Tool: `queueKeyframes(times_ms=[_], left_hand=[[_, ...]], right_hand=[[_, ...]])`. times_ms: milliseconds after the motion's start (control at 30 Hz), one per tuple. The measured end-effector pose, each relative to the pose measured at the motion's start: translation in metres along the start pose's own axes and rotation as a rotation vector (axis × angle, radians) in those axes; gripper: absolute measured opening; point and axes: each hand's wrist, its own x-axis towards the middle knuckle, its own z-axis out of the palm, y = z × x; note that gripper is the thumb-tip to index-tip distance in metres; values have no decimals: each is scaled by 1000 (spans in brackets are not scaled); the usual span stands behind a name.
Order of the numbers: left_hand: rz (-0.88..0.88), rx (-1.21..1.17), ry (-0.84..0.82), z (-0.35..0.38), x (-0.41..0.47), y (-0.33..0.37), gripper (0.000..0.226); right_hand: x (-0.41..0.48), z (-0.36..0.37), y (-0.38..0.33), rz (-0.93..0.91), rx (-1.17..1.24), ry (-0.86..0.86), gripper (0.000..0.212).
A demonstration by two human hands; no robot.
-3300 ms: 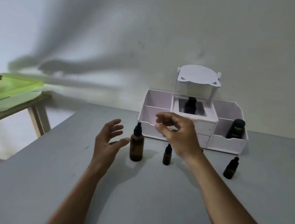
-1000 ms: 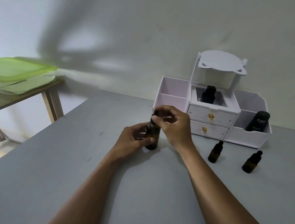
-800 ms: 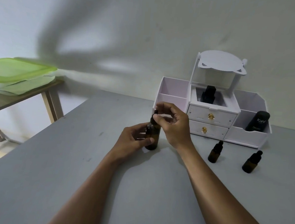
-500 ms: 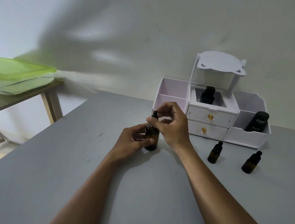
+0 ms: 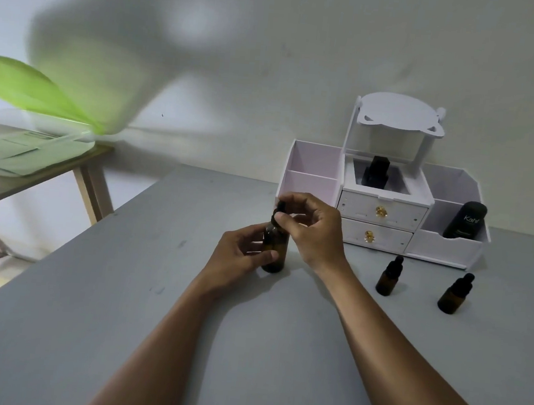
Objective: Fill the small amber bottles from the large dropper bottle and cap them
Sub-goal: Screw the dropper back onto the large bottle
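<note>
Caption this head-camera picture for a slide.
Left hand holds the large dropper bottle while right hand pinches its cap; two small amber bottles stand capped.

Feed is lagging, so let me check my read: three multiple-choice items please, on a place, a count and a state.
1. Where is the black cylindrical "Kahf" bottle?
A. right compartment of the white plastic organiser
B. its left compartment
C. its middle compartment

2. How many small amber glass dropper bottles stand on the grey table?
A. one
B. two
C. four

3. What is the right hand doing?
A. lying flat
B. pinching the black cap of the large amber glass dropper bottle
C. lifting a small bottle

Key: 1 A, it shows in the right compartment; 2 B, both stand right of the right forearm; 3 B, fingers close on the cap while the left hand grips the body.
</note>
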Motion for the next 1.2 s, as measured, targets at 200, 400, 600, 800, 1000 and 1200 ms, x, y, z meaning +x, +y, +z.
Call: queueKeyframes(times_ms=[200,400,600,800,1000,1200], left_hand=[[-3,-7,-2,0,-1,2,52],[5,-4,-5,0,-1,2,52],[3,-18,4,0,0,0,52],[6,1,4,0,0,0,51],[-17,3,8,-1,1,-2,52],[-6,19,19,-1,0,-4,53]], right_hand=[[0,1,0,17,41,-14,24],[-1,1,-1,14,-26,16,24],[-3,1,0,40,77,-30,22],[-1,1,-1,4,-27,21,22],[-2,-3,2,24,28,-2,24],[-3,-1,3,-13,-18,38,22]])
